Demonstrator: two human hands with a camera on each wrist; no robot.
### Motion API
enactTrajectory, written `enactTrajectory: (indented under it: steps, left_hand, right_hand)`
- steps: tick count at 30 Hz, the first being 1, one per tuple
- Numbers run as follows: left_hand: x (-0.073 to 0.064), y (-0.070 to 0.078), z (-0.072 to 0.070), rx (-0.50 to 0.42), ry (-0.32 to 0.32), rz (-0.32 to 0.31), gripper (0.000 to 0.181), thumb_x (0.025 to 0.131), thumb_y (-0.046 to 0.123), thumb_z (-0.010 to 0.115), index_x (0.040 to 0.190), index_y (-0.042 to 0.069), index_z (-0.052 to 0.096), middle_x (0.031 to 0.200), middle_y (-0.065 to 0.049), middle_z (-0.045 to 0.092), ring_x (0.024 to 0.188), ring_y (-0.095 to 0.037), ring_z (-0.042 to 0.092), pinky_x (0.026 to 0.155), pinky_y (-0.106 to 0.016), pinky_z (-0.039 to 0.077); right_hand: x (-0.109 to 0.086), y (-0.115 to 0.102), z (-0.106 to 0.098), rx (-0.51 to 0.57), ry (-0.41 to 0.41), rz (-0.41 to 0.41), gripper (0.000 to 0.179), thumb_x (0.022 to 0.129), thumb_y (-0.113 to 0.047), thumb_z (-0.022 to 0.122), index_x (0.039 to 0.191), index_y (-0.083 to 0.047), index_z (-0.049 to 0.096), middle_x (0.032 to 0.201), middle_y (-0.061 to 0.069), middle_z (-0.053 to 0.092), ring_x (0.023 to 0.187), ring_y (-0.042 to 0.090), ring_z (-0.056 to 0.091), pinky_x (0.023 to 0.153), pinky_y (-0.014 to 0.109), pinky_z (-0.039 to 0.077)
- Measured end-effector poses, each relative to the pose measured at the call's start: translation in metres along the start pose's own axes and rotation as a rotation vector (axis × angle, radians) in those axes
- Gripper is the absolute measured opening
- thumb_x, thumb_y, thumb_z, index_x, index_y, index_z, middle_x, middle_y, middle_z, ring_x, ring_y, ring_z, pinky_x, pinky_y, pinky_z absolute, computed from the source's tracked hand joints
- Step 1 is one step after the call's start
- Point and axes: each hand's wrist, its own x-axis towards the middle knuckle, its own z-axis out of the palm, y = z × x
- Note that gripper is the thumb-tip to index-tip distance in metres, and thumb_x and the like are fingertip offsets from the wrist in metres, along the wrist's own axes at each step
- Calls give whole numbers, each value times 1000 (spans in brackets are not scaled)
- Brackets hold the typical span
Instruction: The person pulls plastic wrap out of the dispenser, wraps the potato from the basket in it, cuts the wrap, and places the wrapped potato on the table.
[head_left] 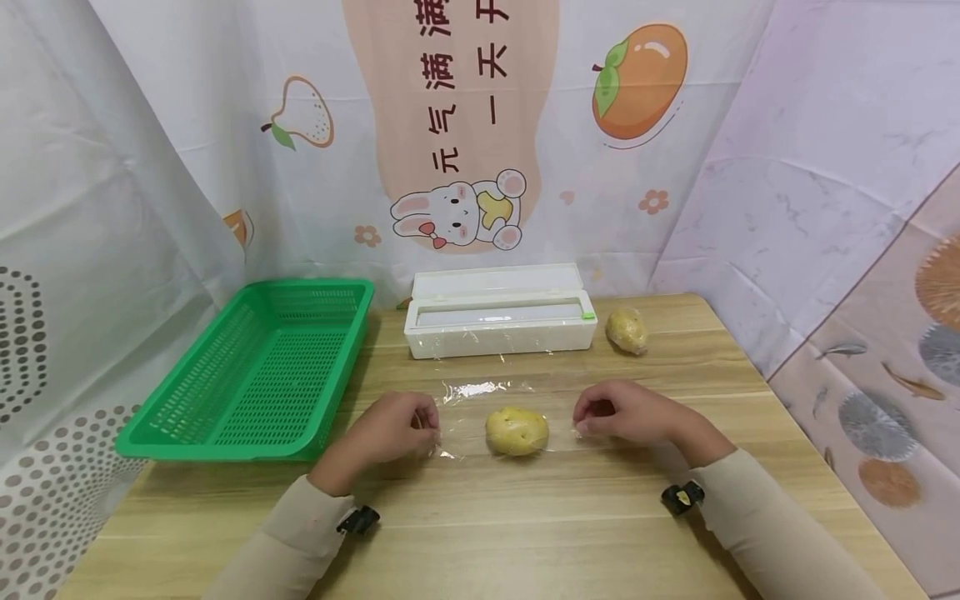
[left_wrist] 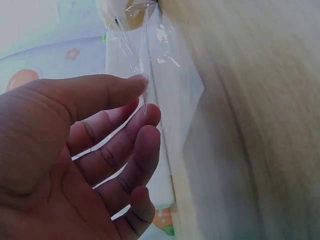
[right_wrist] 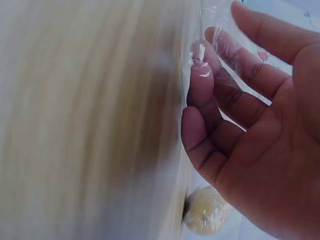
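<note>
Between my hands a yellow potato (head_left: 517, 431) rests on a clear sheet of plastic wrap (head_left: 477, 390), which spreads out to both sides. On the left side, my left hand (head_left: 393, 427) holds the wrap's edge by thumb and fingertips; the film (left_wrist: 172, 95) stretches away from them in the left wrist view. My right hand (head_left: 626, 411) is on the other side, fingers curled, with crinkled film (right_wrist: 220, 50) at its fingertips. Both hands are close over the table, apart from the potato.
A white wrap dispenser box (head_left: 501, 337) stands behind the potato with its lid up and a green slider at its right end. Right of it lies another potato (head_left: 627, 330), wrapped in film. A green plastic basket (head_left: 330, 417) sits at the left on the wooden table (head_left: 480, 542).
</note>
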Motion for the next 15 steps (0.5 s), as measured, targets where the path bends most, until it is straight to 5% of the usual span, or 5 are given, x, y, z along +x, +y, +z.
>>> enactTrajectory:
  steps: [9, 15]
  left_hand:
    - [-1, 7, -8, -31, 26, -17, 14, 81, 11, 70, 76, 22, 64, 71, 9, 59, 69, -10, 55, 62, -28, 47]
    - [-2, 9, -9, -55, 41, 13, 7, 84, 12, 65, 82, 18, 68, 78, 11, 61, 75, -10, 57, 67, -31, 48]
  right_hand:
    - [-5, 8, -11, 149, 54, -21, 27, 92, -31, 64, 112, -12, 64, 102, 3, 67, 93, 17, 60, 80, 28, 49]
    - [-11, -23, -3, 13, 195, -87, 10, 89, -12, 66, 98, -15, 65, 86, -4, 63, 78, 12, 57, 67, 27, 50]
